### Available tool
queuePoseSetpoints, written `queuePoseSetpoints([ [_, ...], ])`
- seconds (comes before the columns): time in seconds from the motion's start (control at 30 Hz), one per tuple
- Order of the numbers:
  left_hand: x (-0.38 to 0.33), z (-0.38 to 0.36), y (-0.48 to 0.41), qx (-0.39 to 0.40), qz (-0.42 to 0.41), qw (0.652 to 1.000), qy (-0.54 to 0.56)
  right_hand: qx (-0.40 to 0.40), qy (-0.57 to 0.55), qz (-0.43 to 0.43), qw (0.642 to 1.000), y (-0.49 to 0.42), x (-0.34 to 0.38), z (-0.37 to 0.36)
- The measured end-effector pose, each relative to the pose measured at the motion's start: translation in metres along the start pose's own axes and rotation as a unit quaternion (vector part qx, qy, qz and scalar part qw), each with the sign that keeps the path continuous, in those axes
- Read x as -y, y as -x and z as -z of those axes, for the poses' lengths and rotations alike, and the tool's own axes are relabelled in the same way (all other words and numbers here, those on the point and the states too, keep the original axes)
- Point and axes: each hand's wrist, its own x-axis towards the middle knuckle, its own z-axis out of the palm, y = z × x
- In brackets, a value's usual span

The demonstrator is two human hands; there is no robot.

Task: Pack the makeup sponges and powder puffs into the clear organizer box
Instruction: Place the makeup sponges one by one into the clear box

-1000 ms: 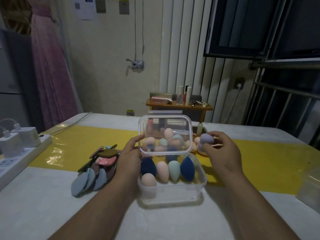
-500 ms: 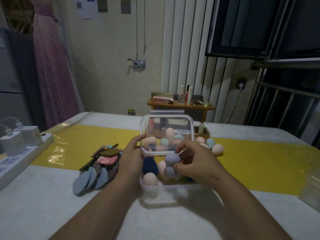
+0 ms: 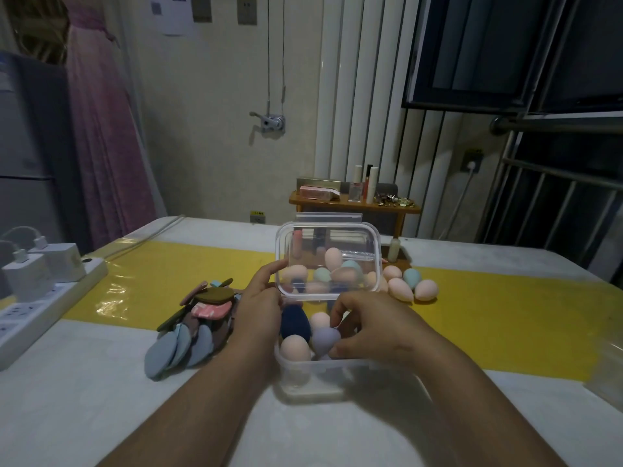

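Two hands work at the clear organizer box, which stands on the white table with its lid raised at the back. The left hand grips the lid's lower left corner, fingers curled round the rim. The right hand reaches into the box; thumb and fingers pinch a lavender sponge set beside a peach sponge and a navy sponge.

Hidden: the right hand covers the box's right half, so the contents there cannot be told. Sponges behind the lid show only as blurs through the plastic. A clear object is cut off at the right edge.

Several loose sponges lie on the yellow runner just right of the lid. The powder puffs are heaped left of the box, near the left wrist. Bare table lies in front of the box.
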Motion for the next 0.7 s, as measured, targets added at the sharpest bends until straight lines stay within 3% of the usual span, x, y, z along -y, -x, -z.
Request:
queuePoseSetpoints([
  [0.7,0.0004,-0.0005,0.0002,-0.003,0.006,1.0,-0.007,-0.001,0.05,0.018,0.999,-0.0014,0.0027,-0.0032],
])
